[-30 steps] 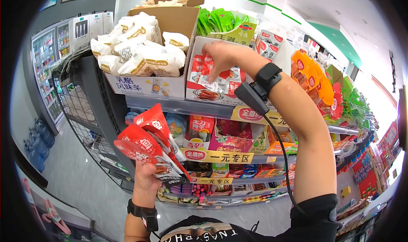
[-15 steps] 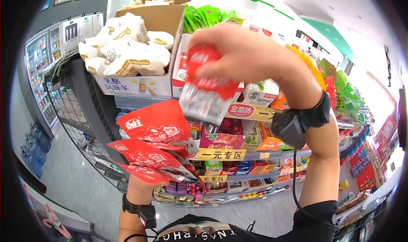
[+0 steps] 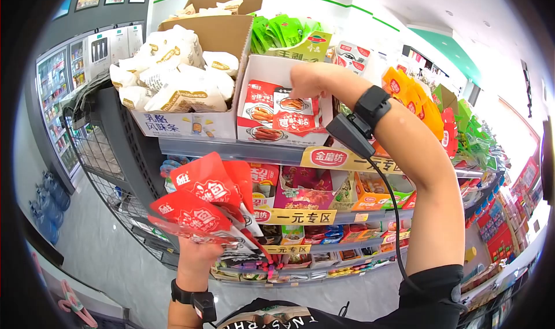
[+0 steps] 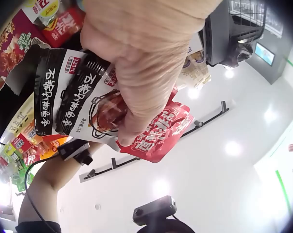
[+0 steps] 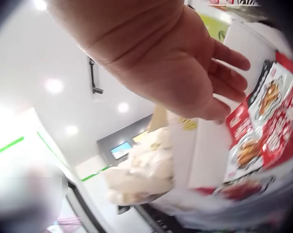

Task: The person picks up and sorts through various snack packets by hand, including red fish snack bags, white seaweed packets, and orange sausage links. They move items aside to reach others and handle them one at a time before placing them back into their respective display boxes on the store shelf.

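Note:
My left hand [image 3: 199, 258] grips a fanned bundle of red snack packets [image 3: 196, 216] in front of the shelves. In the left wrist view, its thumb and fingers [image 4: 132, 131] pinch these packets [image 4: 78, 97], whose lower parts are black and white. My right hand [image 3: 315, 80] is over the right part of a white display box [image 3: 263, 69] on the top shelf. Red-and-white snack packets [image 3: 260, 106] lie inside, printed with pictures of food. The right wrist view shows that hand [image 5: 185, 68] with fingers extended and nothing held, beside the packets [image 5: 270, 116].
Left of the display box stands a carton [image 3: 179, 124] heaped with white bags [image 3: 191, 89]. Green packets [image 3: 289, 28] are behind, and orange bags [image 3: 413, 95] hang to the right. Shelf price strips [image 3: 303, 216] and boxed snacks lie below. A wire rack [image 3: 110, 173] edges the left side.
Half a second ago my right hand held a red packet in front of the box; now it is back over the box without it. The left hand has kept its bundle, turned slightly.

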Demonstrator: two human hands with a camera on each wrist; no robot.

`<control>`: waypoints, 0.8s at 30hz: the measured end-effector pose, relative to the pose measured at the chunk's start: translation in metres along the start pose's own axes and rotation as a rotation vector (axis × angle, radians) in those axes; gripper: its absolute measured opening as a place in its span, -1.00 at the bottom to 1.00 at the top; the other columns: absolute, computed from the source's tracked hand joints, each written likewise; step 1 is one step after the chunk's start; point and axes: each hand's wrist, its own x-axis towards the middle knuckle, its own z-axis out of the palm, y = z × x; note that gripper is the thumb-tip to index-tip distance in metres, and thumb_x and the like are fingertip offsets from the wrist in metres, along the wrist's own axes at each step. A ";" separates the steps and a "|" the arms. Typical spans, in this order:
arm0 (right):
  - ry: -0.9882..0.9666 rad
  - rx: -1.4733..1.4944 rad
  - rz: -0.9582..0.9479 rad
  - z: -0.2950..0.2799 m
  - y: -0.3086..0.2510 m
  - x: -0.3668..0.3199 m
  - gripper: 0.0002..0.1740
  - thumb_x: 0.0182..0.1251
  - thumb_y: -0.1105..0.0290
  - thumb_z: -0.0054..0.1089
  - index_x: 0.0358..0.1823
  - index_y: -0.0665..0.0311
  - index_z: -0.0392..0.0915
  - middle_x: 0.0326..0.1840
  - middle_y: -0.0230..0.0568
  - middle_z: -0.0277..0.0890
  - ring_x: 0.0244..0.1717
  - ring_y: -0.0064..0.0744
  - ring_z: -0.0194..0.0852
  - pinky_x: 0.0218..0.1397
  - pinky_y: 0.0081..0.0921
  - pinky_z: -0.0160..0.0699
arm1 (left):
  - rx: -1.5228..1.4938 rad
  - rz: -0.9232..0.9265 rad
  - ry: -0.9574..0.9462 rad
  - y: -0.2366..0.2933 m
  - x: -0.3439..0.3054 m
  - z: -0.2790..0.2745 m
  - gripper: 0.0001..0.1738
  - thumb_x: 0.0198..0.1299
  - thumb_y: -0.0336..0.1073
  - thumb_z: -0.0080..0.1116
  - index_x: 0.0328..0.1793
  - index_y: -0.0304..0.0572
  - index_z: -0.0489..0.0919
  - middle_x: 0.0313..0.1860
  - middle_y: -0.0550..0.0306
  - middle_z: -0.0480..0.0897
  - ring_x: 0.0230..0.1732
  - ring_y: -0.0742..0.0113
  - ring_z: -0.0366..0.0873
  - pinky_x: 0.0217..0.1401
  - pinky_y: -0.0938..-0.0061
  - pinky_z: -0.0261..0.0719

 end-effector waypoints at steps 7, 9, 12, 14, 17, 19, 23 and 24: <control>-0.171 0.202 0.136 0.007 0.004 0.017 -0.25 -0.05 -0.21 0.13 -0.27 0.50 0.49 -0.53 -0.01 0.49 -0.61 -0.21 0.49 -0.54 -0.31 0.53 | -0.038 -0.040 0.048 0.001 -0.007 -0.011 -0.14 -0.47 -0.16 0.51 0.03 -0.28 0.35 -0.14 0.05 0.55 -0.15 0.17 0.56 -0.12 0.32 0.59; -0.169 0.124 0.119 0.007 0.004 0.016 -0.17 -0.10 -0.33 0.06 -0.39 0.50 0.51 -0.57 -0.08 0.51 -0.59 -0.27 0.50 -0.54 -0.40 0.50 | -0.045 -0.058 0.056 -0.001 -0.008 -0.013 -0.15 -0.49 -0.18 0.52 0.02 -0.28 0.36 -0.16 0.06 0.56 -0.16 0.18 0.57 -0.13 0.33 0.59; -0.163 0.048 0.095 0.009 0.003 0.017 -0.05 -0.20 -0.46 0.01 -0.42 0.52 0.53 -0.55 -0.09 0.52 -0.54 -0.26 0.50 -0.53 -0.42 0.47 | -0.061 -0.128 0.022 -0.004 -0.012 -0.018 -0.15 -0.49 -0.24 0.52 0.04 -0.29 0.34 -0.15 0.06 0.54 -0.15 0.19 0.56 -0.14 0.35 0.59; -0.195 0.064 0.106 0.011 0.002 0.017 0.03 -0.28 -0.52 -0.01 -0.34 0.52 0.53 -0.44 -0.05 0.52 -0.45 -0.22 0.51 -0.44 -0.39 0.46 | -0.121 -0.153 -0.017 -0.005 -0.012 -0.017 -0.12 -0.46 -0.34 0.51 0.09 -0.31 0.29 -0.10 0.04 0.50 -0.13 0.22 0.53 -0.17 0.37 0.60; -0.134 0.019 0.101 0.016 0.001 0.021 0.05 -0.33 -0.54 0.00 -0.29 0.49 0.53 -0.34 -0.01 0.52 -0.30 -0.14 0.51 -0.30 -0.38 0.46 | -0.122 -0.170 -0.074 -0.005 -0.012 -0.017 -0.11 -0.45 -0.36 0.51 0.11 -0.31 0.27 -0.08 0.04 0.49 -0.12 0.21 0.53 -0.18 0.36 0.61; -0.104 0.021 0.091 0.017 0.001 0.024 0.07 -0.35 -0.52 0.04 -0.17 0.46 0.50 -0.19 0.02 0.49 -0.13 -0.08 0.45 -0.13 -0.36 0.42 | -0.135 -0.181 -0.073 -0.006 -0.010 -0.015 -0.10 -0.46 -0.38 0.51 0.12 -0.30 0.26 -0.06 0.04 0.48 -0.10 0.20 0.52 -0.12 0.34 0.58; -0.002 0.069 0.036 0.018 -0.001 0.014 0.06 -0.34 -0.47 0.11 -0.12 0.49 0.45 -0.12 0.06 0.46 -0.09 -0.09 0.44 -0.08 -0.34 0.42 | -0.128 -0.227 -0.106 -0.017 -0.007 -0.026 -0.09 -0.48 -0.39 0.51 0.12 -0.28 0.26 -0.07 0.04 0.49 -0.07 0.20 0.50 -0.04 0.32 0.54; 0.003 0.126 0.035 0.020 0.002 0.012 0.05 -0.34 -0.47 0.12 -0.14 0.49 0.45 -0.12 0.07 0.46 -0.09 -0.09 0.44 -0.08 -0.34 0.42 | -0.133 -0.243 -0.125 -0.017 -0.006 -0.025 -0.09 -0.48 -0.39 0.51 0.12 -0.29 0.26 -0.06 0.04 0.49 -0.07 0.20 0.50 -0.04 0.32 0.54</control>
